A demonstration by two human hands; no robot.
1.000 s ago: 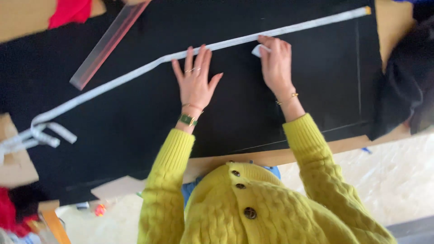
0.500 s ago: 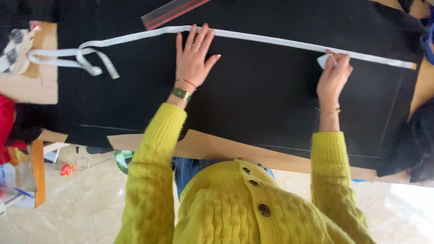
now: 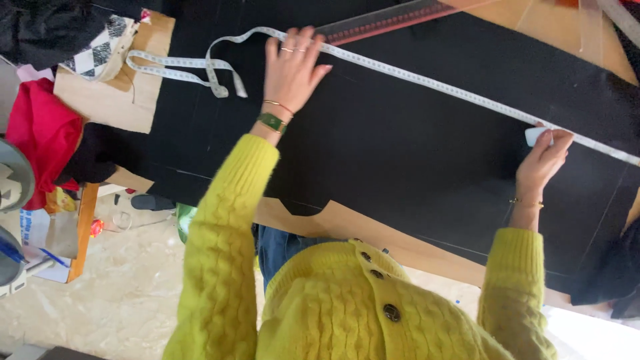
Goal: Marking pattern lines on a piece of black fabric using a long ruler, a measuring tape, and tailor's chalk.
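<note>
A large black cloth (image 3: 400, 140) lies spread over a wooden table (image 3: 533, 27). A white measuring tape (image 3: 433, 83) runs across it from upper left to right. My left hand (image 3: 293, 67) rests flat, fingers spread, pressing the tape onto the cloth. My right hand (image 3: 545, 160) sits near the tape's right part and pinches a small white piece of chalk (image 3: 533, 135) against the cloth. Both arms wear yellow knitted sleeves.
A long dark ruler (image 3: 387, 19) lies just beyond the tape at the top. The tape's loose end loops over a brown paper sheet (image 3: 107, 100) at left. Red fabric (image 3: 40, 133) and a checked cloth (image 3: 100, 50) lie at the left edge. Floor clutter shows below left.
The view has shifted, and my hands are further apart. My right hand slid right along the tape with the chalk; my left hand stays flat on the tape.
</note>
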